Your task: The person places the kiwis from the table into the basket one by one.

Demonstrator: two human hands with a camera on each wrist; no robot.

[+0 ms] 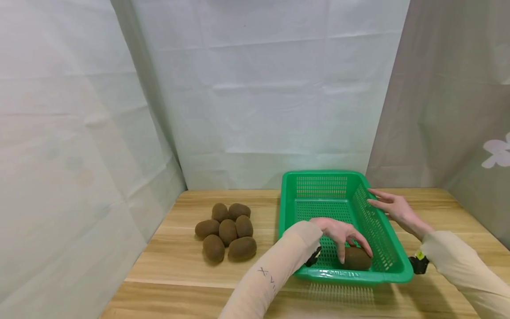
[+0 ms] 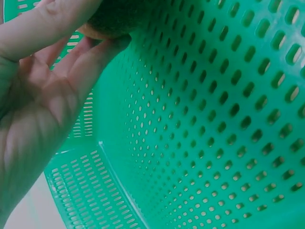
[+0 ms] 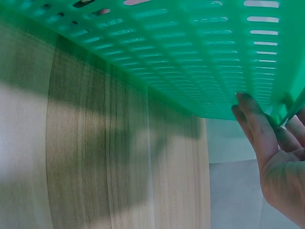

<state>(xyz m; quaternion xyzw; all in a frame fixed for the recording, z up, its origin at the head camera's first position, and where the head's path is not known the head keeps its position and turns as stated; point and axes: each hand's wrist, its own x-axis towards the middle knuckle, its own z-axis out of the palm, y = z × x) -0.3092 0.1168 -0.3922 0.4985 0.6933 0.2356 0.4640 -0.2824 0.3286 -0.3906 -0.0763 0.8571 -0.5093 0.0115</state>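
Observation:
My left hand [image 1: 342,231] reaches down into the green plastic basket [image 1: 283,199] and grips a brown kiwi [image 1: 356,259] near the front right corner. In the left wrist view the thumb and fingers close round that kiwi [image 2: 114,19], close by the perforated surface. My right hand [image 1: 394,208] holds the basket's right rim toward the back. From the right wrist view, the fingers [image 3: 257,124] of this hand lie along the outer wall and about the rim. Several loose kiwis [image 1: 228,232] sit in a cluster on the wooden table, left of the basket.
The wooden table [image 1: 171,270] meets a pale cloth backdrop [image 1: 271,110] at its far edge. More cloth hangs along the left and right sides. The basket's tall slotted walls surround the left hand.

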